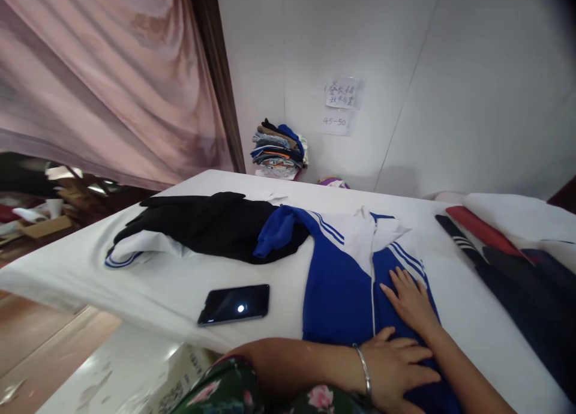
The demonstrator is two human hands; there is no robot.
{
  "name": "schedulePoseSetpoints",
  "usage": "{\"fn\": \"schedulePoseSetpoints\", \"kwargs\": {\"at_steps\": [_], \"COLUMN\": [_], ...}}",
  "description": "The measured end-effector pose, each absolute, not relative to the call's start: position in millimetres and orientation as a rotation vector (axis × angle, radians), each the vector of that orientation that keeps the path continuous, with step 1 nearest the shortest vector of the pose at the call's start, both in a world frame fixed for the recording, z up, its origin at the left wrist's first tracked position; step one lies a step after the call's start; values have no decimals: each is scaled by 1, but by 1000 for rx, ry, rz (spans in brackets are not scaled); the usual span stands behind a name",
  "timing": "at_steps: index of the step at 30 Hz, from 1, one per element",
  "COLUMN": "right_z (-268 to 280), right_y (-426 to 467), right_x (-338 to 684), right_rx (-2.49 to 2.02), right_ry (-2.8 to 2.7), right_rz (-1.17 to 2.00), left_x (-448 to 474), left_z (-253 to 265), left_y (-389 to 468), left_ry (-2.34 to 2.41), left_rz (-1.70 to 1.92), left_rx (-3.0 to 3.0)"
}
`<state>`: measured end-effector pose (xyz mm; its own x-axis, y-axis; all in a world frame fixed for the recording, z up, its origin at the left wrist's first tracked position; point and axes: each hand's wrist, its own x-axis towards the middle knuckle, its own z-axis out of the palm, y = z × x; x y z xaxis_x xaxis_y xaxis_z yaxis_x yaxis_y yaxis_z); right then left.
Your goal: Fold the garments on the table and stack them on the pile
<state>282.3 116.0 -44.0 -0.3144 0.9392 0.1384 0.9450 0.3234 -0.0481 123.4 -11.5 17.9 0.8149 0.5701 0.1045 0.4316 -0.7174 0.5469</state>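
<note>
A blue and white zip jacket (337, 294) with striped shoulders lies spread on the white-covered table, its collar away from me. My left hand (398, 369), with a silver bangle at the wrist, rests flat on the lower part of the jacket, fingers spread. Farther up, my right hand (411, 300) lies flat on the jacket's right-hand side, fingers also apart. One blue sleeve (276, 231) is bent over a black garment (211, 222) on the left. The jacket's bottom edge is hidden by my arm and hand.
A dark phone (234, 304) lies left of the jacket. Dark clothing (526, 294) and a red piece (488, 231) are on the right. Behind the table's far edge stands a stack of folded clothes (279, 147). A pink curtain (112, 78) hangs at the left.
</note>
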Motion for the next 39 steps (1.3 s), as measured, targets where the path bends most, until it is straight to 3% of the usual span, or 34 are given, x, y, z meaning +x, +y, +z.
{"fn": "schedulePoseSetpoints", "kwargs": {"at_steps": [4,8,13,20,28,35,39], "right_z": [-43,-42,-42,-39,-36,-38,-40], "right_y": [119,116,116,115,115,114,118], "right_x": [284,283,281,282,283,283,286], "right_rx": [-1741,-1767,-1767,-1767,-1747,-1721,-1691], "right_ry": [-2477,-2448,-2448,-2435,-2423,-2409,-2342], "right_rz": [-71,-98,-79,-73,-7,3,128], "left_x": [77,-16,-117,-149,-155,-171,-174], "left_z": [58,79,71,56,73,122,147], "left_y": [10,38,45,47,66,89,110], "left_ry": [1040,1830,2711,2555,2559,2820,2647], "left_rz": [717,940,739,598,663,918,1293], "left_rx": [2441,2232,1717,1240,1338,1957,2447]}}
